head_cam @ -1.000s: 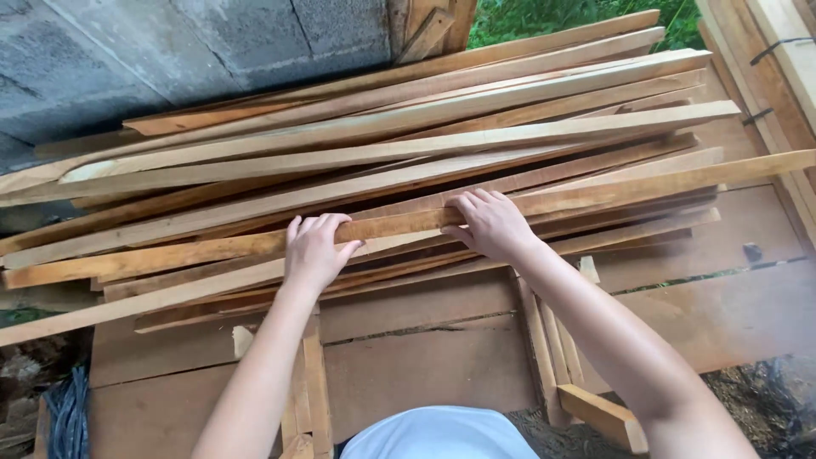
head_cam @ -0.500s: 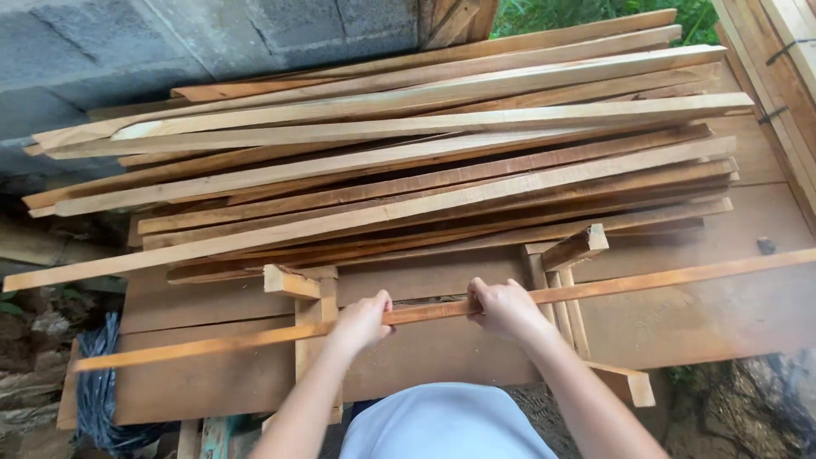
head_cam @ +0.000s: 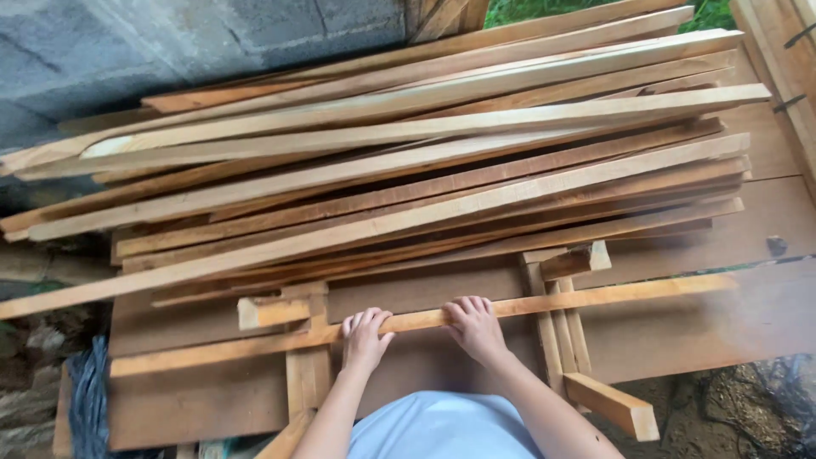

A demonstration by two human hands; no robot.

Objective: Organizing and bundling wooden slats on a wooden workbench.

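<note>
A long thin wooden slat (head_cam: pixel 595 297) lies across the near side of a brown board platform (head_cam: pixel 680 340), running from lower left to upper right. My left hand (head_cam: pixel 364 337) and my right hand (head_cam: pixel 473 326) both grip it near its middle, close to my body. Just beyond the slat rises a big stack of similar long wooden slats (head_cam: pixel 408 170), piled roughly parallel.
Short wooden blocks (head_cam: pixel 272 311) and upright frame pieces (head_cam: pixel 561 340) poke up through the platform near my hands. A grey concrete wall (head_cam: pixel 170 42) stands at the back left. Dark bundled material (head_cam: pixel 85 399) lies on the ground at left; dirt shows at lower right.
Both hands took one slat off the stack and drew it toward my body. It now lies apart from the pile on the platform's near side.
</note>
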